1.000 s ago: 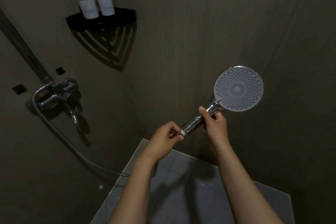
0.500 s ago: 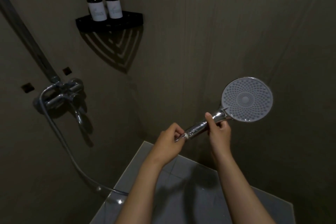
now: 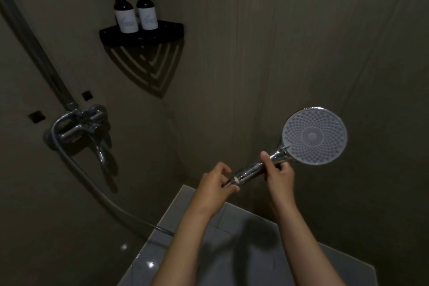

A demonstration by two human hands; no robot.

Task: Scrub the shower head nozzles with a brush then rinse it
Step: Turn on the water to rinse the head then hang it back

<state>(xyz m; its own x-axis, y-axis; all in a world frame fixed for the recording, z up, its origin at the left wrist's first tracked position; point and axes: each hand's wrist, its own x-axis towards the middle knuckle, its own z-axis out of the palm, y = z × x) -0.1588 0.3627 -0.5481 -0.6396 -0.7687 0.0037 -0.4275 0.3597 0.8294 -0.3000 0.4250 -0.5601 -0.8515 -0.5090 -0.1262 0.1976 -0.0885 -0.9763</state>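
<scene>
The shower head (image 3: 314, 136) is held up in the air in front of the dark wall (image 3: 278, 42), above the grey tiled floor (image 3: 209, 253). Its round nozzle face is turned toward the camera, and its chrome handle (image 3: 249, 171) slants down to the left.

The right hand (image 3: 278, 175) grips the upper part of the handle just below the round head. Its thumb lies along the near side and its fingers are curled round the far side. The left hand (image 3: 214, 184) holds the lower end of the handle, by the pale ring there, with its fingers bent and pinching the fitting. What exactly sits under those fingertips cannot be told. The two hands are near each other, with a short bare stretch of handle between them.

On the left wall a chrome mixer tap (image 3: 76, 129) is mounted at the foot of a slanting riser pipe (image 3: 34, 49). A hose (image 3: 97, 193) hangs from the tap in a curve down to the floor's left edge and passes behind the left forearm.

Up in the corner of the walls, a black corner shelf (image 3: 162, 33) carries two dark pump bottles (image 3: 135, 13) with pale labels. They stand upright, side by side, toward the shelf's left end. The shelf casts a striped shadow on the wall below it.
</scene>
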